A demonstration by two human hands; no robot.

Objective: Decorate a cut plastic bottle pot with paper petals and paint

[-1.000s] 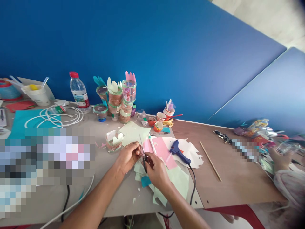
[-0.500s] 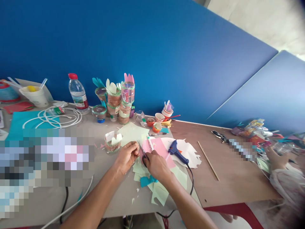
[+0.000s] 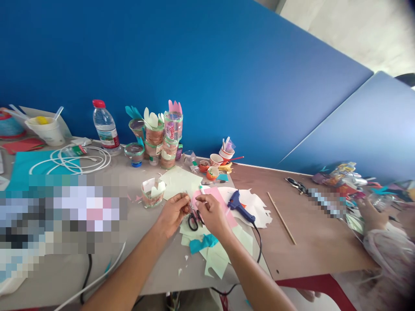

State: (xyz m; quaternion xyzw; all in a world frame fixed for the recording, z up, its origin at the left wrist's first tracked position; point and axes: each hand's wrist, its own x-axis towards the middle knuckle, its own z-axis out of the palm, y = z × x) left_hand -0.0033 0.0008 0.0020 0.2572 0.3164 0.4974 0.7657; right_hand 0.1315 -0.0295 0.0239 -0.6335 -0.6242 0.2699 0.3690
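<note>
My left hand (image 3: 175, 212) is closed in a pinch, its fingertips over the edge of a pink sheet of paper (image 3: 223, 207). Whatever lies between them is too small to make out. Just to its right, my right hand (image 3: 211, 212) has its thumb and forefinger apart with nothing visible in them. Black-handled scissors (image 3: 193, 223) lie between and below the two hands, blades partly hidden. Behind the right hand shows the tip of a white marker with a green end (image 3: 201, 189). Pale green paper scraps (image 3: 216, 262) and a teal scrap (image 3: 202, 244) lie beneath.
A blue glue gun (image 3: 241, 208) rests on white paper, its cord running off the front edge. Decorated plastic cups (image 3: 154, 138) and a water bottle (image 3: 105, 127) stand at the back. A wooden stick (image 3: 281, 218) lies right. Another person's hand (image 3: 372, 214) is at far right.
My right hand has let go of the scissors, which now lie on the papers. Its fingers have moved up near my left hand, which stays pinched.
</note>
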